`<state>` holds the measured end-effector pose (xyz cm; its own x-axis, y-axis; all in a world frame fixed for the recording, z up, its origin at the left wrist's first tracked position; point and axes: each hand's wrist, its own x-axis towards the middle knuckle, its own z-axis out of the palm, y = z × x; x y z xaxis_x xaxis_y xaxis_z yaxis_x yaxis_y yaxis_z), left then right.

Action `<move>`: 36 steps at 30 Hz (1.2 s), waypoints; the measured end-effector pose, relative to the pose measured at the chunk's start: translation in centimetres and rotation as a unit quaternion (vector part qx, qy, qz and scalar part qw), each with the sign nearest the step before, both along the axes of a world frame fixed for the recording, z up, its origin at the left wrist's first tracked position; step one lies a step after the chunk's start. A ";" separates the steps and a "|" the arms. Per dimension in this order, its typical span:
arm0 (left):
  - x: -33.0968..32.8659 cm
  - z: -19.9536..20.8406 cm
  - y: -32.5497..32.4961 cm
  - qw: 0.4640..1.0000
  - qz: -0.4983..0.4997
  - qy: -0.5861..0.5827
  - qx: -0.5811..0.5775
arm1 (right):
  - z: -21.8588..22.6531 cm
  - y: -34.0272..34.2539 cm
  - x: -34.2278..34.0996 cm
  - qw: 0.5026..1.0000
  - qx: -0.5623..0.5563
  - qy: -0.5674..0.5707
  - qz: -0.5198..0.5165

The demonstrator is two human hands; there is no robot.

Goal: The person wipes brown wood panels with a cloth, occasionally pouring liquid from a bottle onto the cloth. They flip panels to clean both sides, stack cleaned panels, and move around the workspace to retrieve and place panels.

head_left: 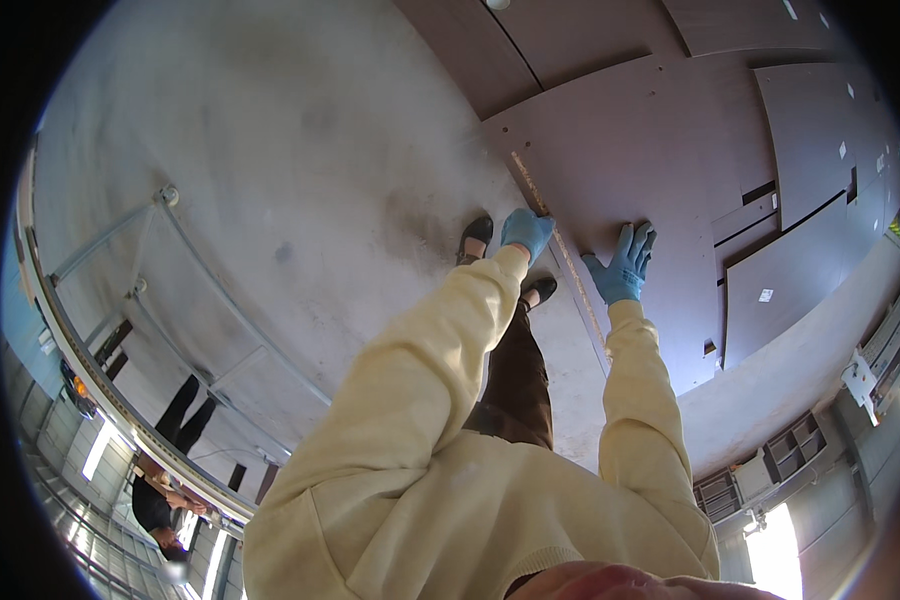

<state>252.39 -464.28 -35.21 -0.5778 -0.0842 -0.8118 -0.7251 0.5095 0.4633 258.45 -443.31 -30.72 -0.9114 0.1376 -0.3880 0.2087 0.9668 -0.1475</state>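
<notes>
A large brown panel (625,140) lies in front of me and to the right, with a pale, rough strip (566,255) along its near left edge. My left hand (528,232), in a blue glove, is closed right at this edge; whatever its fingers hold is hidden. On the panel's top face, close to the same edge, my right hand (625,265) rests with fingers stretched out and thumb apart. It wears a blue glove too, and nothing shows in it.
More brown panels (810,130) lie overlapping at the far right. A pale metal frame (210,265) stands on the grey floor (300,130) at left. Beyond it, a person in dark clothes (155,500) stands at the lower left. Shelving (795,447) lines the right side.
</notes>
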 end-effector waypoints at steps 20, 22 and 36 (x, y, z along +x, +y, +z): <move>-2.5 -1.3 -0.2 0.990 0.117 0.053 -0.064 | -0.8 0.4 0.2 0.999 -0.019 0.004 0.030; -3.0 -2.5 -0.6 0.992 0.050 0.110 -0.042 | -0.9 0.5 0.1 1.000 -0.023 0.003 0.015; -4.7 0.0 -2.1 0.925 0.304 -0.131 0.187 | 0.0 0.7 0.3 0.999 -0.017 -0.021 -0.043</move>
